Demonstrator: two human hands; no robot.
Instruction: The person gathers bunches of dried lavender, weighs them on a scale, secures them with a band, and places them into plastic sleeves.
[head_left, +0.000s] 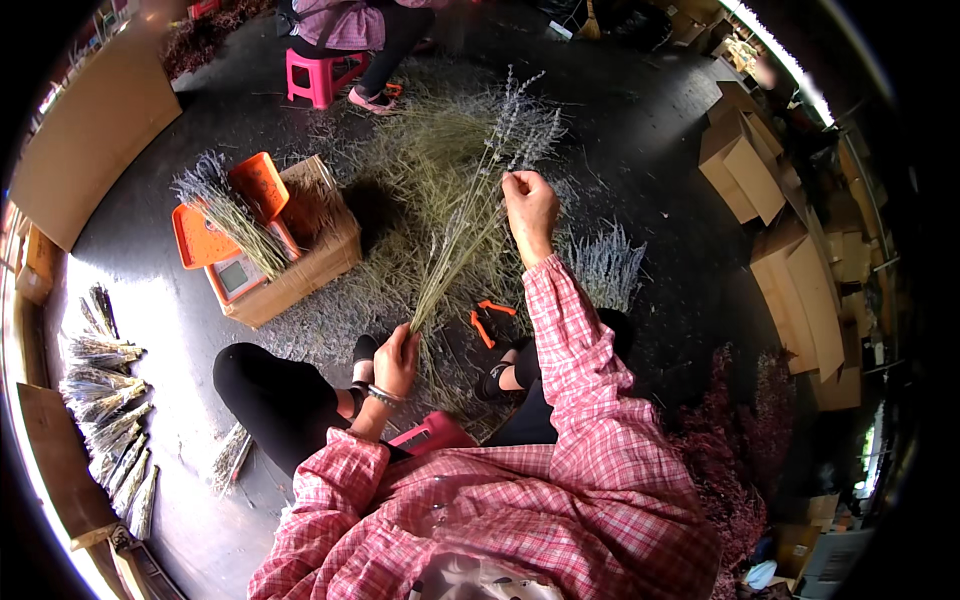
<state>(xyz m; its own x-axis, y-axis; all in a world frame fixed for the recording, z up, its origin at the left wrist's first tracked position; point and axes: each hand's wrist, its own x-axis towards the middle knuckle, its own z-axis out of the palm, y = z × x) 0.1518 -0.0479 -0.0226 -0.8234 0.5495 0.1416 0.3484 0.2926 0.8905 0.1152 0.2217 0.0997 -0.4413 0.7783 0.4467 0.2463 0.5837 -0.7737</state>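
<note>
My left hand (395, 361) grips the lower ends of a thin bunch of dried lavender stems (450, 266), just above my knees. The stems fan out up and to the right, with pale purple flower spikes (531, 139) at the far end. Close below those spikes, my right hand (531, 206) has its thumb and forefinger pinched on lavender stems at the bunch's right side. Under both hands spreads a loose heap of dried stems (420, 165) on the dark floor. An orange-handled cutting tool (487, 322) lies between my feet; its blades cannot be made out.
Left, a cardboard box (300, 289) bears an orange-trayed digital scale (234, 277) and a lavender bundle (240, 225). More lavender (607, 262) stands by my right knee. Tied bundles (109, 420) line the far left. A person sits on a pink stool (322, 79) ahead. Cartons (795, 277) stand right.
</note>
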